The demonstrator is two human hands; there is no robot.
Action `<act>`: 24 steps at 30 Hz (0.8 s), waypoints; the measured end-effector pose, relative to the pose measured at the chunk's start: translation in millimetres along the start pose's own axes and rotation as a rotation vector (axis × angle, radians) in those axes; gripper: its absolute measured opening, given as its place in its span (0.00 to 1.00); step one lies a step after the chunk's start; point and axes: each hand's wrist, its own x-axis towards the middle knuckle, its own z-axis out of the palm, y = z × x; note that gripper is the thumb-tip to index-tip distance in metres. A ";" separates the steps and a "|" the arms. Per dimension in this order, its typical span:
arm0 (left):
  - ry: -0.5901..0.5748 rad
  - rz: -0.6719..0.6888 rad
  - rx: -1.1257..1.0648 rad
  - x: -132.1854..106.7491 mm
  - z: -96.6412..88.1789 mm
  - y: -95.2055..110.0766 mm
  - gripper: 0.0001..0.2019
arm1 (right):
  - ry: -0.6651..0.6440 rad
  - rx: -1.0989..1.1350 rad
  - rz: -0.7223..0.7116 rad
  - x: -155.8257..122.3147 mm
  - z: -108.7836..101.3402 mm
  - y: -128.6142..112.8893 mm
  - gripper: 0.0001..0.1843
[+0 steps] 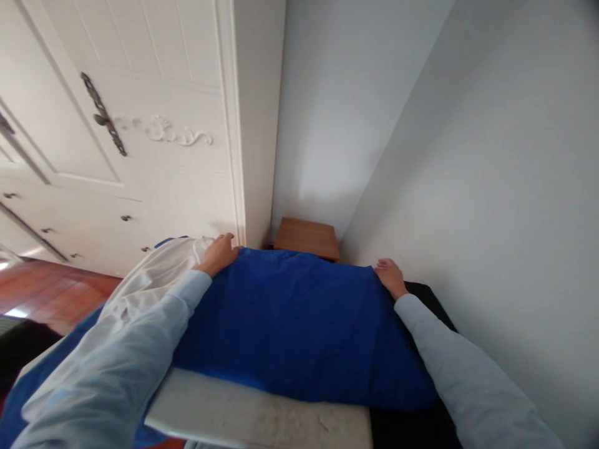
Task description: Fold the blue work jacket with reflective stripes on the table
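A smooth blue cloth [290,324] lies spread over a pale, stained board [266,415] in front of me. My left hand [219,254] is closed at the cloth's far left corner. At the far right corner, my right hand [391,277] pinches the cloth's edge. Crumpled white fabric [150,280] lies to the left, partly under my left forearm. Black fabric [416,427] shows beneath the blue cloth on the right. Whether the blue cloth is a garment I cannot tell.
A white wardrobe [187,156] with dark metal handles stands at the left. Beyond the board, a small brown wooden cabinet [306,237] sits in the corner by the grey wall [505,174]. Reddish wooden floor [60,290] shows at the left, near a dark object [28,349].
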 end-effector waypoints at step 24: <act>-0.102 0.341 0.076 -22.2 87.7 58.4 0.40 | -0.471 -0.671 -0.453 -35.0 107.3 -27.8 0.37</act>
